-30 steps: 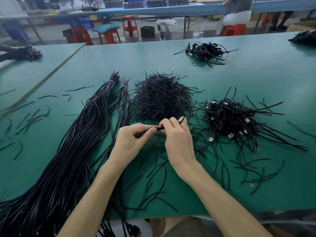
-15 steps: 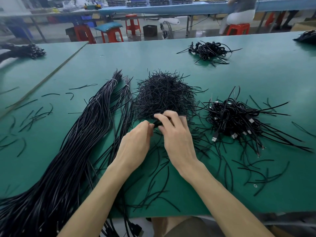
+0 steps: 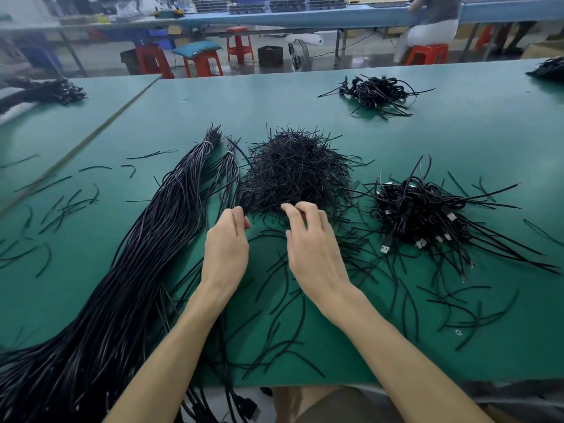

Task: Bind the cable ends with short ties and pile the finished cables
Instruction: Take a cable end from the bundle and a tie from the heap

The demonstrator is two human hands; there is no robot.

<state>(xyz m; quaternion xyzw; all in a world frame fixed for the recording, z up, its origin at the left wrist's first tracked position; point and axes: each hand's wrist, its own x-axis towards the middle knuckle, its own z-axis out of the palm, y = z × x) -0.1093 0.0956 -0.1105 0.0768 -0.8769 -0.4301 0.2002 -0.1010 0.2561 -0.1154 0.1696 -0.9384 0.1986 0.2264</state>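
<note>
green matting covers the long surface (image 3: 457,141). beyond its far edge, red stools (image 3: 203,61), a floor fan (image 3: 300,54) and a seated person (image 3: 433,22) are seen.

head view: a thick bundle of long black cables (image 3: 137,254) is laid diagonally down the left side. it is tied with a pale band near its far end and trails off the near edge. just to its right, at the centre, a bristling mound of short ties (image 3: 293,172) is heaped. to the right of the mound, a pile of finished cables (image 3: 421,215) is gathered, coiled and tangled, with silver usb plugs (image 3: 386,248) showing at its near side. a second, smaller pile (image 3: 375,93) is set well apart toward the far edge. loose ties (image 3: 61,206) are scattered over the left of the matting and on the near part of it around the forearms.

the left hand (image 3: 225,248) is held at the near left edge of the mound. its grip is closed to a pinch, thumb against fingertips, on a few black strands (image 3: 244,203); whether these are ties or a cable end cannot be told. the right hand (image 3: 314,248) is held just beside it, fingers curled down onto the near edge of the mound with the thumb apart. whether anything is held in that grip cannot be told.
</note>
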